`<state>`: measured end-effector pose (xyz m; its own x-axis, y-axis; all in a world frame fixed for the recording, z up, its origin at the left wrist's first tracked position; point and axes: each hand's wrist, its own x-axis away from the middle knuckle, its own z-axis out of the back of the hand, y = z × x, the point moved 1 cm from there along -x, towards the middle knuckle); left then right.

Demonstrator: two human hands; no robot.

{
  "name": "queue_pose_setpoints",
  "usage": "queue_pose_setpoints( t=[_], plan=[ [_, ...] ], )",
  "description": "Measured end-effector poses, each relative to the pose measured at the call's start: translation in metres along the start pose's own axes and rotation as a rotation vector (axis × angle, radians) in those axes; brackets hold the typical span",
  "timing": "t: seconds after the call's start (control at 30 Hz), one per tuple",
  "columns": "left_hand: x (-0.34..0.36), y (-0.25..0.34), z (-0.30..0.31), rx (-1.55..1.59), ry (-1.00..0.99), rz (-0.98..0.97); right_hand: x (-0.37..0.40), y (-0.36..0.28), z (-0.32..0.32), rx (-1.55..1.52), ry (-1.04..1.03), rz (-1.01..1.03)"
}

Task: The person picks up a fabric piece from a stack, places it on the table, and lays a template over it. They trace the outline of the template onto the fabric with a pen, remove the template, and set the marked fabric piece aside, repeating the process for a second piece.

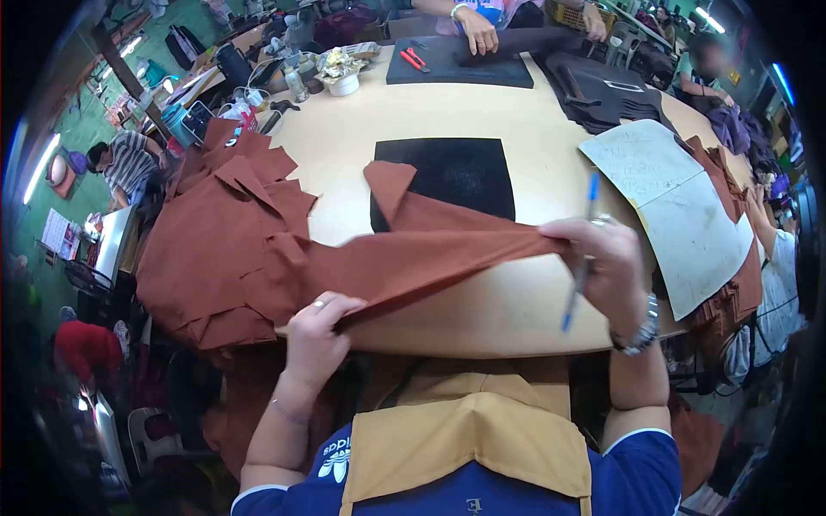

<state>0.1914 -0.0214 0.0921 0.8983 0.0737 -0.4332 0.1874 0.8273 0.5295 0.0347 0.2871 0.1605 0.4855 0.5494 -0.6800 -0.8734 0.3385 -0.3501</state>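
A reddish-brown fabric piece (pixel 430 258) is stretched between my two hands above the table, partly over a black square mat (pixel 465 176). My left hand (pixel 320 331) pinches its lower left edge, beside a pile of the same fabric (pixel 224 249). At the right, my right hand (pixel 607 262) grips the other end, with a blue-tipped pen (pixel 570 297) also held among its fingers. A pale paper pattern with handwriting (pixel 680 211) lies on more brown fabric to the right of my right hand.
Across the table (pixel 413 107), another person's hands (pixel 478 33) handle dark fabric over a dark board (pixel 465 76) with red-handled scissors (pixel 412 58). A white bowl (pixel 344 83) and bottles stand at the back left. Dark pieces (pixel 602 86) are stacked at the back right.
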Motion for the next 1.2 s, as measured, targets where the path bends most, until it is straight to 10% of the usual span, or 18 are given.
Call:
queue_pose_setpoints(
  t=[0.13,0.2,0.27,0.37,0.43,0.5,0.63,0.7,0.77,0.9,1.2],
  plan=[
    [-0.010,0.024,0.074,0.646,-0.118,0.494,-0.005,-0.029,0.065,-0.159,0.019,-0.244],
    [-0.032,0.014,0.109,0.624,-0.214,0.266,-0.008,-0.019,0.085,-0.185,0.049,-0.246],
    [-0.073,0.013,0.117,0.686,-0.258,0.430,-0.028,-0.006,0.089,-0.155,-0.060,-0.341],
    [-0.157,-0.051,0.086,0.126,-0.469,0.139,-0.070,0.070,0.063,-0.111,-0.253,-0.220],
    [-0.212,-0.049,0.067,0.028,-0.552,0.376,-0.093,0.148,0.035,-0.181,-0.300,-0.286],
    [-0.267,-0.081,0.042,0.125,-0.326,0.348,-0.121,0.175,0.031,-0.303,-0.251,-0.675],
    [-0.354,-0.062,0.048,0.121,0.444,-0.236,-0.171,0.196,0.054,-0.026,0.412,-0.132],
    [-0.376,-0.040,0.062,0.115,0.721,-0.410,-0.183,0.229,0.088,0.207,0.542,-0.379],
    [-0.352,-0.003,0.071,0.242,0.727,-0.321,-0.175,0.185,0.093,-0.429,0.596,-0.143],
    [-0.302,-0.005,0.044,0.079,0.776,-0.587,-0.128,0.155,0.090,0.002,0.598,0.018],
    [-0.137,-0.106,-0.098,0.002,0.190,-0.176,0.058,0.172,-0.028,-0.056,0.228,-0.309]
  ],
)
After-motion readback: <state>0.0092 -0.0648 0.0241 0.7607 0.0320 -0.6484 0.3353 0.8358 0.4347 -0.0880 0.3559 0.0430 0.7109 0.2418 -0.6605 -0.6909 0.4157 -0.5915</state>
